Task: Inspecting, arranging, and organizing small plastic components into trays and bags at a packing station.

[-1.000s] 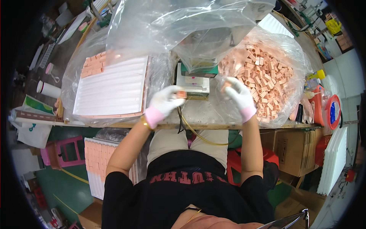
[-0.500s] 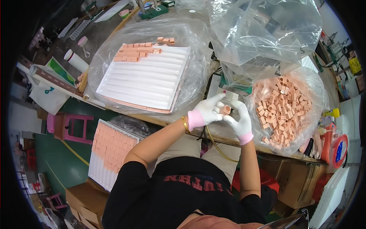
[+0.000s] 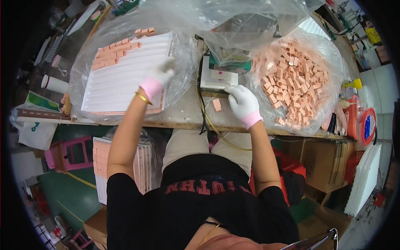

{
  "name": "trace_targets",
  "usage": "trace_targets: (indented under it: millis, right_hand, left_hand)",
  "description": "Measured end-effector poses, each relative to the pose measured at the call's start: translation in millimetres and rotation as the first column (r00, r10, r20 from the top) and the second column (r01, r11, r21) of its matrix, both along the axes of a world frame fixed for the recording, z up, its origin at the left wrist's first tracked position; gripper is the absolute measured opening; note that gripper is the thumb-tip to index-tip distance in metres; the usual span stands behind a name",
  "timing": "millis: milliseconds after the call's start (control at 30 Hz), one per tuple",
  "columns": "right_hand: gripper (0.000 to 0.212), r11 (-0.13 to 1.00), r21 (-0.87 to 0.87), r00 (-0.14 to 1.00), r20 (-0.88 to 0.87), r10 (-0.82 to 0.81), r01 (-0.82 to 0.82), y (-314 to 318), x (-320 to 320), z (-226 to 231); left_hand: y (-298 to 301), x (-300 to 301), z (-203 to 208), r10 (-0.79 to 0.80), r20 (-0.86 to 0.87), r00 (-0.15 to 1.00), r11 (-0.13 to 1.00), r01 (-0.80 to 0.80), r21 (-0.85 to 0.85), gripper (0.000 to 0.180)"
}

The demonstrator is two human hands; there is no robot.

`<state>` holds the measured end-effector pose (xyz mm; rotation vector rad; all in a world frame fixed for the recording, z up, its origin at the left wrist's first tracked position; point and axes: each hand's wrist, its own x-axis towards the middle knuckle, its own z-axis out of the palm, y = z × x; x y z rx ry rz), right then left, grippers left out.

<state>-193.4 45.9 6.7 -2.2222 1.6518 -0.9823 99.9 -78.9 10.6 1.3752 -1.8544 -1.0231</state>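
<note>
My left hand, in a white glove with a pink cuff, is over the right edge of a white ridged tray. Motion smears its fingers, so anything in them is hidden. Rows of peach block-shaped parts lie at the tray's upper left. My right hand, gloved the same way, has its forefinger stretched to the front edge of a small pale boxy device; thumb and forefinger are apart. One loose peach block rests on the table between my hands, just in front of the device.
At the right, a heap of peach hollow blocks lies on clear plastic. A big clear bag hangs over the device's back. Cables run down the table's front. Below left stand more filled trays; a red basket is far right.
My hands were together around a peach block; now they are apart. The left has swung left over the tray, the right has moved to the device. A block now lies on the table.
</note>
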Motion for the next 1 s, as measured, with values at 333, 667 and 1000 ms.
trace_targets:
  millis: [333, 667, 1000]
  right_hand:
    - [0.016, 0.950, 0.141, 0.853, -0.419, 0.312, -0.278, 8.3, 0.6, -7.1]
    - [0.025, 0.979, -0.012, 0.943, 0.274, -0.191, 0.202, -57.3, 9.3, -10.3]
    - [0.041, 0.943, -0.203, 0.957, 0.176, -0.229, 0.263, -32.1, -12.2, 3.7]
  left_hand:
    - [-116.7, 103.2, 2.3, 0.477, 0.643, 0.599, 0.875, -0.257, -0.410, 0.044]
    - [-116.7, 75.2, 37.5, 0.244, 0.867, 0.434, 0.959, 0.027, -0.284, 0.034]
    - [-120.2, 117.4, -12.5, 0.371, 0.114, 0.922, 0.889, -0.318, -0.329, 0.035]
